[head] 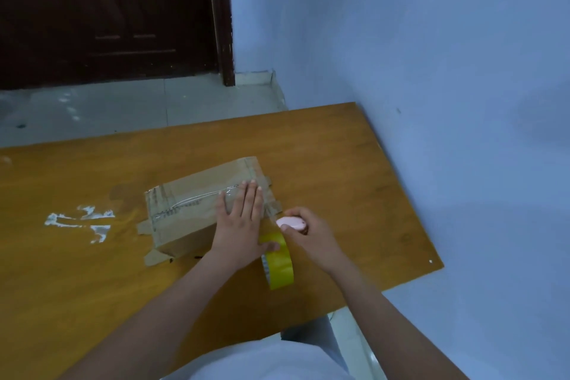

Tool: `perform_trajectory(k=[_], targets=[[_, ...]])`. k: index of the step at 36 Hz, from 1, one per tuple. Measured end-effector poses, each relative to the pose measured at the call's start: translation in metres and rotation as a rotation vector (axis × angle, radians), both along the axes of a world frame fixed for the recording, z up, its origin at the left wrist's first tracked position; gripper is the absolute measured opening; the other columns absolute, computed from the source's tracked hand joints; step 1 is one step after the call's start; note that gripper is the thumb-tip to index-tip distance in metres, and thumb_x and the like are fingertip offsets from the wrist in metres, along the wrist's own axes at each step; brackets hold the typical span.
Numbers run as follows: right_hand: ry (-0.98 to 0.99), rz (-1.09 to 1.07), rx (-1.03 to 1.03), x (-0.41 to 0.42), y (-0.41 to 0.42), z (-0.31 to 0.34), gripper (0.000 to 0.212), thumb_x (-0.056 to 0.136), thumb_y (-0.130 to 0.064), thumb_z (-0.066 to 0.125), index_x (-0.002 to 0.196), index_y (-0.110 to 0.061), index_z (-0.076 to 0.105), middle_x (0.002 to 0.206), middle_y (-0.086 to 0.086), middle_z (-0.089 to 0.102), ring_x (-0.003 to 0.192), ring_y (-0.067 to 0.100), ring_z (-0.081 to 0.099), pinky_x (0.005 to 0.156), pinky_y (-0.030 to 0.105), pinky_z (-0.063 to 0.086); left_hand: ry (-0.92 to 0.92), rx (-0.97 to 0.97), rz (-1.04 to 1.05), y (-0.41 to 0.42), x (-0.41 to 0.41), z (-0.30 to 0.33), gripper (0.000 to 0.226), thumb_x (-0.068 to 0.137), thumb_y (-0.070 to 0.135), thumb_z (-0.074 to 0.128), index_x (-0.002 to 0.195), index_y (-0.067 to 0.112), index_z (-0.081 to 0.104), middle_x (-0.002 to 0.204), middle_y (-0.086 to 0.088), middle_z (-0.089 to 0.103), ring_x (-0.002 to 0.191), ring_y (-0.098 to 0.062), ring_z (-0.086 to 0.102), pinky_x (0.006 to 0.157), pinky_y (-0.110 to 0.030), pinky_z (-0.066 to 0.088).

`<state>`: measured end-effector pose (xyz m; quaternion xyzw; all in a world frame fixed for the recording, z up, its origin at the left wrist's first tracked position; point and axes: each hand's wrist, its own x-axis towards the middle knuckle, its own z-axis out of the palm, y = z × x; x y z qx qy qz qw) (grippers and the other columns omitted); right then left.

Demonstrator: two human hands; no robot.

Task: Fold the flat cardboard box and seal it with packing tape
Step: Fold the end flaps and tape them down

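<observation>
A folded brown cardboard box [191, 210] lies on the wooden table [92, 287], with clear tape running along its top seam. My left hand [243, 219] presses flat on the box's right end, fingers straight, thumb touching the tape roll. A yellow roll of packing tape [279, 265] stands on edge just right of the box, beside my left wrist. My right hand [308, 234] grips a small pink cutter [291, 223] at the box's right edge, above the roll.
White paint smears [80, 222] mark the table left of the box. The table's right edge [401, 194] runs along a blue wall [431, 71]. A dark wooden door [108, 9] and tiled floor [138, 108] lie beyond the table's far edge.
</observation>
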<state>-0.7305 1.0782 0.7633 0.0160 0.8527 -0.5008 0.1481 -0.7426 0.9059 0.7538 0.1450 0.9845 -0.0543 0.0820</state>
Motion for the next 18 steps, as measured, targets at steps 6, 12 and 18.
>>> perform_trajectory(k=[6,12,18], targets=[[0.009,-0.009,0.106,-0.008,-0.011,-0.004,0.022,0.084,-0.027,0.068,0.102,-0.021,0.058,0.09,-0.01,0.061,0.081,0.006,0.056,0.062,0.011,0.038,0.013,0.017,0.006,0.0,0.001,0.0,0.118,0.071,0.085,0.027,0.144,0.003,-0.018,0.155,-0.014,-0.018,0.142,-0.029,-0.02,0.106,-0.06,-0.014],[-0.011,-0.035,0.116,-0.01,-0.019,-0.006,0.028,0.085,-0.024,0.068,0.109,-0.013,0.059,0.096,-0.001,0.064,0.084,0.009,0.056,0.061,0.007,0.037,0.024,0.025,0.003,-0.001,0.001,-0.003,0.118,0.072,0.084,0.029,0.141,0.003,-0.022,0.155,-0.014,-0.019,0.142,-0.03,-0.019,0.106,-0.061,-0.013],[0.021,-0.048,0.188,-0.008,-0.022,-0.004,0.033,0.085,-0.029,0.066,0.114,-0.016,0.058,0.107,0.002,0.066,0.09,0.01,0.057,0.066,0.01,0.034,0.041,0.026,-0.005,-0.002,0.001,-0.005,0.119,0.071,0.084,0.03,0.139,0.003,-0.025,0.155,-0.014,-0.018,0.142,-0.03,-0.018,0.107,-0.06,-0.013]])
